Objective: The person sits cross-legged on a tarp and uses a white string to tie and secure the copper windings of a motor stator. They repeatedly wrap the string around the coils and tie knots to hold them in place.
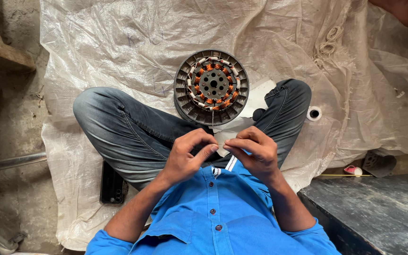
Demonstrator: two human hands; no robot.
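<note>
I sit cross-legged in grey jeans and a blue shirt on a white plastic sheet (119, 42). A round grey motor stator (211, 86) with copper windings lies flat in front of my shins. My left hand (187, 155) and my right hand (253, 151) meet just below it, fingertips pinched together on a small pale strip of paper (221, 143). A thin wire (212, 118) runs from the stator's near edge down to my fingers.
Pieces of white paper (256, 97) lie under the stator. A small white tape roll (314, 113) sits by my right knee, a black flat object (112, 185) under my left thigh. A dark slab (378, 212) is at the lower right, a wooden plank (1, 52) at the upper left.
</note>
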